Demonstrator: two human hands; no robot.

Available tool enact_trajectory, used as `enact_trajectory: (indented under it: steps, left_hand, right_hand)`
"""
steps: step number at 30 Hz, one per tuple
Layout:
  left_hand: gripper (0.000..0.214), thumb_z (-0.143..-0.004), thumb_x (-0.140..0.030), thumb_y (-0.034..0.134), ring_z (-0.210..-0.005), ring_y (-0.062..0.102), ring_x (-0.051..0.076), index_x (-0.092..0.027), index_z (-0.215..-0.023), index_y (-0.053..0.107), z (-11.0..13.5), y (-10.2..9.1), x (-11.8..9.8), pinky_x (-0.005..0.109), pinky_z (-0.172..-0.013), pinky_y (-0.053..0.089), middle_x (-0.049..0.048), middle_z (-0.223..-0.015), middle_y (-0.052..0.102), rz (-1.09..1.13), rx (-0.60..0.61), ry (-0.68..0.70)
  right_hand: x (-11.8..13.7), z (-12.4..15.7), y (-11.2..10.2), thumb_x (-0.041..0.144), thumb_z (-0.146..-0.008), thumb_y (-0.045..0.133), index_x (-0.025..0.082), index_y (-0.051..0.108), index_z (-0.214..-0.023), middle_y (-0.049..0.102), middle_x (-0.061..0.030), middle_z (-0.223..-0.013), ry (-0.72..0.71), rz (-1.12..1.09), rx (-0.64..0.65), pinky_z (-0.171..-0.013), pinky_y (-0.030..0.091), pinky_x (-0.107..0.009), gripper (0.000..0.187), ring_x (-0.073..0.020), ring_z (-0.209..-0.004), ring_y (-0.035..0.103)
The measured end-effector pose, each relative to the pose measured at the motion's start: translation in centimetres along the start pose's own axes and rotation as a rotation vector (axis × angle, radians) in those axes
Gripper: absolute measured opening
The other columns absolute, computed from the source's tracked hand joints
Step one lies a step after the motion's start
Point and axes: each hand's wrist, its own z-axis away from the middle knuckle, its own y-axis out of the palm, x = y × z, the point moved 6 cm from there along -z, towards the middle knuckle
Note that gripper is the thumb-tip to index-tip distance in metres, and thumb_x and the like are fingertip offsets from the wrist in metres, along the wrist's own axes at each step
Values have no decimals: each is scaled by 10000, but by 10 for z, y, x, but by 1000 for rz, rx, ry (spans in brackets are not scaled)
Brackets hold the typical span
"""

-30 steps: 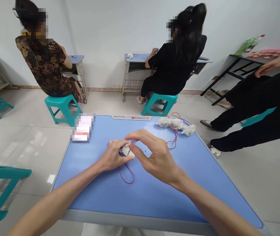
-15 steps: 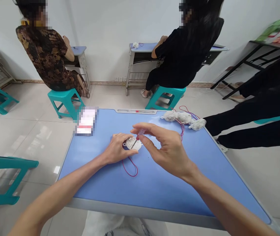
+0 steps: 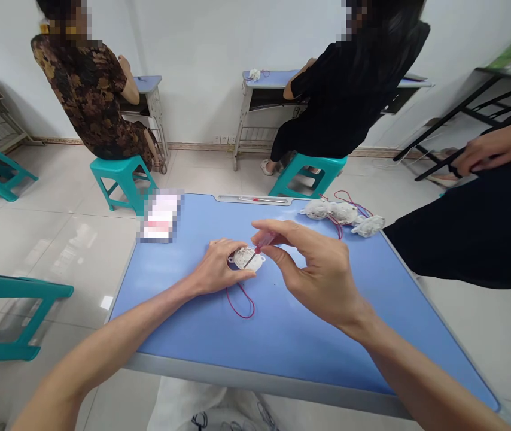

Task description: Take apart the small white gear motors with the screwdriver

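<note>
White round casing (image 3: 249,258), red wire (image 3: 242,315) below; left hand (image 3: 219,266) fingers clamp it; right hand (image 3: 321,269) fingers pinch screwdriver (image 3: 259,243).

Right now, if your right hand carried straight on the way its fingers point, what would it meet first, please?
The right hand would probably meet the round white housing first: the small red-handled screwdriver pinched in its fingers points down onto it, though depth is hard to judge here.

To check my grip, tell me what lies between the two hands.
In the head view, a small screwdriver pinched by the right hand, its tip at a white disc held by the left hand.
</note>
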Motion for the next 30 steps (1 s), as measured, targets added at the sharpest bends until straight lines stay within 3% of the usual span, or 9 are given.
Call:
enact_trajectory:
  steps: [9, 14, 18, 20, 23, 26, 30]
  left_hand:
    - [466, -741, -353, 797, -1005, 641, 234, -201, -1154, 642, 0, 0, 0, 378, -964, 425, 31, -1055, 715, 33, -7, 7]
    - [490, -711, -339, 829, -998, 642, 233, -187, -1142, 652, 0, -1, 1, 389, -974, 417, 44, -1075, 717, 32, -10, -22]
    - [488, -707, -341, 828, -968, 642, 223, -187, -1133, 649, 1, 0, 3, 401, -974, 420, 44, -1053, 714, 46, -18, -33]
    - [483, -703, -347, 826, -956, 644, 223, -191, -1125, 650, 1, 0, 3, 405, -973, 423, 42, -1040, 715, 50, -19, -38]
    - [472, -697, -345, 825, -967, 645, 229, -191, -1108, 651, 1, 1, 3, 407, -973, 423, 48, -1051, 713, 51, -18, -53]
    - [460, -696, -349, 818, -958, 643, 227, -192, -1095, 653, 0, 1, 3, 405, -961, 433, 49, -1045, 711, 43, -18, -66]
    - [468, -691, -359, 815, -930, 639, 217, -191, -1096, 649, 0, 0, 2, 404, -967, 431, 42, -1025, 709, 49, -22, -67]
  right_hand:
    - [1, 5, -4, 94, -932, 485, 239, 642, -1165, 748, -33, -941, 24, -94, 76, -770, 585, -329, 316, -171, -870, 715]
    - [-10, 22, -33, 134, -924, 566, 271, 631, -1210, 748, -39, -993, 121, -143, -92, -802, 616, -393, 323, -208, -885, 728]
    - [-28, 56, -61, 129, -879, 642, 309, 676, -1136, 751, -46, -972, 70, 80, -228, -779, 624, -468, 316, -259, -874, 733]
    - [-40, 77, -65, 73, -869, 621, 311, 678, -1098, 754, -37, -937, -53, 167, -165, -743, 632, -450, 336, -261, -889, 739]
    - [-59, 110, -61, -13, -844, 586, 261, 686, -1070, 759, -55, -970, -248, 291, 26, -764, 647, -398, 369, -237, -905, 745]
    - [-78, 134, -57, -9, -865, 545, 252, 683, -1062, 747, -72, -1051, -277, 296, 168, -835, 645, -413, 354, -242, -1019, 722]
    - [-92, 147, -51, -14, -872, 503, 240, 688, -1010, 718, -94, -1114, -207, 277, 284, -864, 631, -411, 343, -248, -1101, 687]
